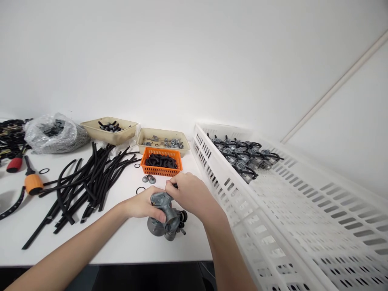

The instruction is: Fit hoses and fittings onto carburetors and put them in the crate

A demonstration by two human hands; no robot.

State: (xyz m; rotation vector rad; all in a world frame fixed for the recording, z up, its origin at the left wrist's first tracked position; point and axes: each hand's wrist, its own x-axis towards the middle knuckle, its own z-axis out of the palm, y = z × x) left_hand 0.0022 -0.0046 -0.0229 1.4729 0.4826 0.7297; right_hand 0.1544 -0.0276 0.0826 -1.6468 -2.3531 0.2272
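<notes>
A grey metal carburetor [166,216] is held over the front of the white table, with a black fitting on its right side. My left hand [144,204] grips it from the left, thumb across the near side of the body. At the top of the carburetor, my right hand [189,194] is closed in a pinch on a small black part [175,185], mostly covered by the fingers. Just beyond the hands are two small round metal parts [149,179] and a black O-ring [140,190].
An orange basket [162,173] holds small black pieces. Behind it are two beige trays [142,139] of parts. Black hoses [91,182], an orange-handled screwdriver [33,182] and a plastic bag [57,135] lie left. At right, a white crate [242,210] contains several carburetors [242,155].
</notes>
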